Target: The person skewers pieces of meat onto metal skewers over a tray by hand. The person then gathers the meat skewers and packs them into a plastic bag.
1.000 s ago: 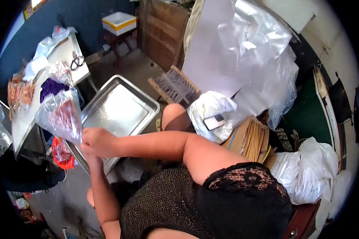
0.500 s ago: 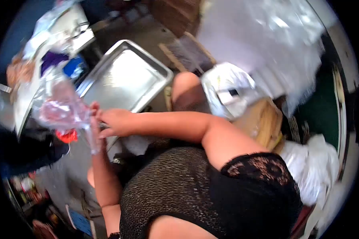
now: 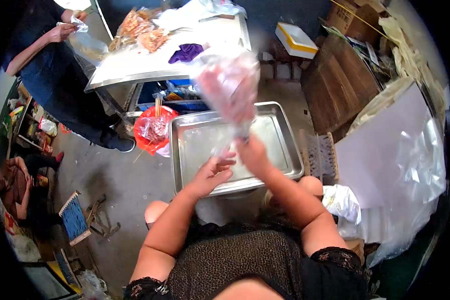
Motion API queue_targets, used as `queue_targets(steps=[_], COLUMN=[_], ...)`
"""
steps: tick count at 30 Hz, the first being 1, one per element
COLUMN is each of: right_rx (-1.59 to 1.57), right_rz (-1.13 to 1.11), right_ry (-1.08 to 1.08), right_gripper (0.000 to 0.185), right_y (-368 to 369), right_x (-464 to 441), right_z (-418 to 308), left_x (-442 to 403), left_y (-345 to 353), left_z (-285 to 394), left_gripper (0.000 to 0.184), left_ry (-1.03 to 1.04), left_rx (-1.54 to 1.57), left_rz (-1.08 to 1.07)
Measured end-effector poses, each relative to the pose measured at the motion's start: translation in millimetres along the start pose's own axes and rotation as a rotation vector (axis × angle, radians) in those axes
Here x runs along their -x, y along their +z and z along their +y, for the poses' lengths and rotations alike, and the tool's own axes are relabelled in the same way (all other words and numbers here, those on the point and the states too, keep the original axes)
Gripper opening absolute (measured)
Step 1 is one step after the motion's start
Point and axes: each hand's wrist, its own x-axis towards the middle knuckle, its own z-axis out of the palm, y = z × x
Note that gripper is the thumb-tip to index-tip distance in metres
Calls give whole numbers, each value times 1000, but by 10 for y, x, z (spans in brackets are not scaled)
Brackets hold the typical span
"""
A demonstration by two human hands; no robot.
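My right hand [image 3: 255,156] is closed around the gathered neck of a clear plastic bag [image 3: 228,82] with pinkish, meat-like pieces inside. The bag points upward and away from me and is smeared by motion, so its contents are not sharp. Just left of it, my left hand [image 3: 211,176] has its fingers apart, with a bit of thin plastic near the fingertips. Both hands are above a shallow rectangular metal tray [image 3: 197,186] in front of my knees.
A red basin [image 3: 141,125] with bagged meat and thin sticks sits left of the tray. Beyond stands a white table [image 3: 130,70] bearing a purple cloth [image 3: 186,53] and orange-brown bundles. A standing person [image 3: 55,75] handles plastic; another sits at far left. A wooden board [image 3: 337,82] leans right.
My view has turned left and levelled. The bag has swung from the left to above the tray in my right hand, and my left hand has come away from its neck.
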Motion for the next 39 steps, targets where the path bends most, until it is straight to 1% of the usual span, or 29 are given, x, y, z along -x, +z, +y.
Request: queue_targets(steps=[1, 2, 3, 4, 5, 7, 9, 11, 12, 13, 16, 19, 21, 22, 23, 25, 26, 27, 28, 29, 30, 31, 33, 34, 35, 36, 37, 39], right_rx=[124, 102, 289, 196, 236, 456, 563, 648, 711, 704, 717, 770, 698, 680, 742, 779, 743, 703, 712, 718, 702, 657, 701, 731, 736, 713, 670, 670], right_rz=[67, 219, 245, 300, 310, 419, 399, 283, 187, 101, 126, 59, 7, 38, 55, 2, 9, 12, 21, 35, 9, 46, -58, -91, -79, -57, -45, 12], right_ry=[-132, -265, -230, -304, -302, -317, -181, 14, 113, 97, 141, 110, 112, 36, 42, -20, -50, -70, -128, -190, -210, -380, -349, -332, -306, -231, -165, -51], right_gripper=[21, 22, 23, 26, 29, 29, 29, 32, 34, 37, 38, 42, 48, 52, 53, 62, 60, 58, 56, 54, 51, 48, 35, 30, 30, 28, 27, 30], right_y=[-122, -153, -262, -336, -376, -353, -241, -60, 22, 89, 179, 80, -2, -34, -83, -236, -324, -416, -512, -623, -758, -893, -1208, -1375, -1548, -1720, -1885, -2197], right_x=[-276, -600, -899, -1198, -1466, -1953, -2334, -2608, -2614, -2691, -2732, -2786, -2799, -2753, -2700, -2513, -2380, -2185, -1920, -1655, -1329, -1082, -373, -86, 151, 358, 528, 701], right_z=[-16, 60, 55, 34, 0, 15, 25, 138, 97, 286, 334, 315, 327, 304, 279, 225, 178, 133, 84, 13, -57, 136, 100, 124, 227, 347, 451, 894], left_x=[7, 19, 16, 9, 3, -29, -40, -50, -59, -61, -75, -61, -73, -79, -79, -96, -102, -96, -84, -72, -53, -14, 154, 268, 392, 515, 622, 746], left_y=[0, -47, -90, -118, -143, -190, -249, -301, -340, -374, -440, -432, -431, -432, -426, -432, -441, -459, -467, -464, -507, -563, -612, -643, -732, -795, -844, -995], left_z=[61, 85, 68, 35, 0, -80, -107, -116, -122, -133, -144, -143, -130, -136, -145, -129, -138, -142, -105, -42, -59, 9, 191, 244, 233, 255, 258, 143], left_gripper=[56, 53, 53, 50, 48, 44, 44, 44, 42, 40, 39, 38, 38, 38, 38, 38, 40, 40, 41, 43, 43, 43, 42, 41, 40, 40, 40, 45], left_ry=[-23, -77, -68, -98, -131, -118, -143, -149, -157, -168, -169, -167, -160, -166, -173, -214, -210, -206, -153, -108, 47, 73, 148, 206, 202, 150, 93, -92], left_rx=[87, 50, 51, 30, 8, 35, 25, 31, 26, 20, 16, 36, 50, 27, 7, -10, -43, 2, -12, -43, -148, -45, -160, -218, -249, -243, -304, -520], left_rz=[34, 58, 65, 111, 155, 197, 198, 230, 235, 241, 265, 263, 253, 260, 268, 298, 312, 332, 340, 396, 440, 482, 608, 628, 647, 654, 667, 693])
